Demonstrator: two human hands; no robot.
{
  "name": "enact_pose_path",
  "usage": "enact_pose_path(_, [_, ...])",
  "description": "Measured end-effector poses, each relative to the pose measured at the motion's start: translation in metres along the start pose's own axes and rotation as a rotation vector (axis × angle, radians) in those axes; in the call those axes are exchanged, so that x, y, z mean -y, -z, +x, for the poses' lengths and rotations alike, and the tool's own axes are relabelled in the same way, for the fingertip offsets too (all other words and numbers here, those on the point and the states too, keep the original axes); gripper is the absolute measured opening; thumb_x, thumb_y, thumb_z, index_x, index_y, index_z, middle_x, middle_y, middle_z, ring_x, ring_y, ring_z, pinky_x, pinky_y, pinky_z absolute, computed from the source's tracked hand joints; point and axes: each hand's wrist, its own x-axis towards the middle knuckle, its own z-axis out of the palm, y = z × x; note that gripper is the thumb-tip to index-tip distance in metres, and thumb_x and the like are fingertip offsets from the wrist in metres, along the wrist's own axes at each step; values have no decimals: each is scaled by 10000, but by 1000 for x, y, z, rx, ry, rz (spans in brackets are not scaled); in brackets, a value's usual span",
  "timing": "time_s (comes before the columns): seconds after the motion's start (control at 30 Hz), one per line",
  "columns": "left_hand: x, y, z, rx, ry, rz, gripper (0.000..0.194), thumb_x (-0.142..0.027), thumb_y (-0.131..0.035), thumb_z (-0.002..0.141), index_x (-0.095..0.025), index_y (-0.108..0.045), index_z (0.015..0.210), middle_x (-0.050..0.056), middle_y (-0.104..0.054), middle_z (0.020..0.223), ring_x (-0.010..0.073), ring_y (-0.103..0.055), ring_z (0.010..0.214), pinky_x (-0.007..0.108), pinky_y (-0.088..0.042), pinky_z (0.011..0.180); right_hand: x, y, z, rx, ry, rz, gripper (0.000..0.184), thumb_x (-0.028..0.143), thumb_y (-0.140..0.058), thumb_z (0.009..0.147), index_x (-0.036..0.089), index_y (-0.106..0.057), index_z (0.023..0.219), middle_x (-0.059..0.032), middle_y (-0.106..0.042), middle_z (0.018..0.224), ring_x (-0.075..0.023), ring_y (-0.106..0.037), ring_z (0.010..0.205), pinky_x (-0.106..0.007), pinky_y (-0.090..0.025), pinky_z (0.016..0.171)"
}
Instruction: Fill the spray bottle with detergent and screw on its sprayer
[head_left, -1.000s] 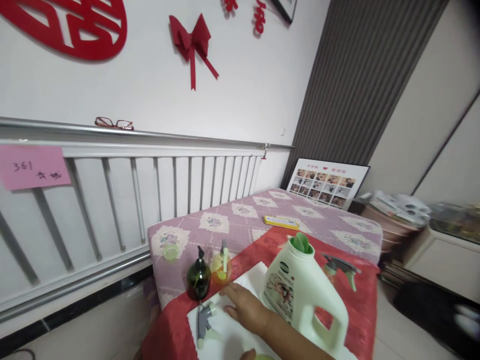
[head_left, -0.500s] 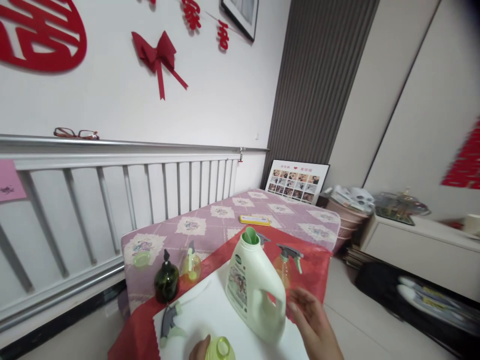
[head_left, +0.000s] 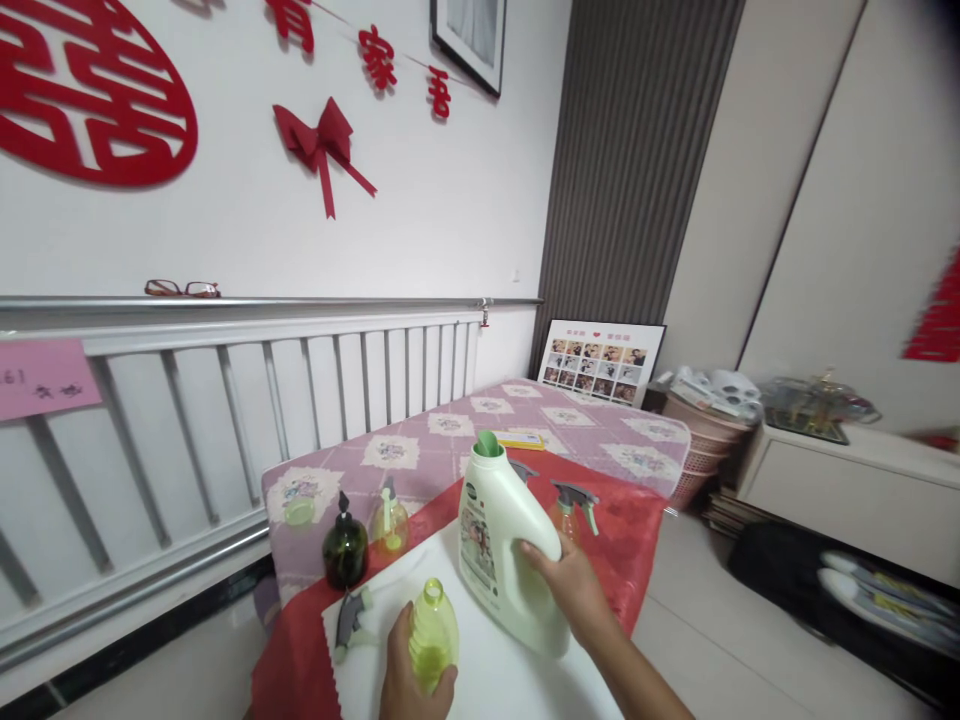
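My left hand (head_left: 414,665) is wrapped around a yellow-green translucent bottle (head_left: 435,630) whose neck is uncovered. My right hand (head_left: 566,575) grips the handle of a large pale-green detergent jug (head_left: 491,550), which stands slightly tilted over the white sheet (head_left: 420,565); whether its base touches cannot be seen. A green spout shows in the jug's open mouth. Left of the small bottle, a grey spray trigger head (head_left: 350,622) lies on the sheet. Behind it stand a dark green pump bottle (head_left: 345,548) and a yellowish pump bottle (head_left: 390,525).
Behind the jug is a spray bottle (head_left: 574,508) on red cloth (head_left: 619,535). A yellow-edged flat box (head_left: 521,440) and a light-green cap (head_left: 298,512) lie on the floral tablecloth (head_left: 450,425). A white radiator (head_left: 300,400) runs along the left wall; a cabinet (head_left: 840,480) stands right.
My right hand has moved from beside the jug onto its handle. My left hand and the yellow-green bottle have come up further into view. The camera view has shifted slightly.
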Motion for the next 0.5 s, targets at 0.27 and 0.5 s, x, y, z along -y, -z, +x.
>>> enact_pose_path(0.27, [-1, 1, -8, 25, -35, 18, 863, -186, -555, 612, -92, -238, 1409, 198, -449, 1439, 277, -409, 1377, 389, -351, 1176, 59, 65, 9, 173, 84, -208, 539, 522, -700, 672, 187, -654, 1091, -73, -763, 957, -271, -694, 815, -341, -541, 683])
enact_pose_path(0.5, [7, -6, -5, -40, 82, -49, 933, -172, -553, 578, -92, -183, 1432, 182, -497, 1428, 247, -507, 1323, 276, -458, 1070, 93, 92, 6, 422, 196, -415, 518, 611, -661, 695, 200, -668, 1011, -68, -764, 1018, -304, -697, 965, -343, -558, 800])
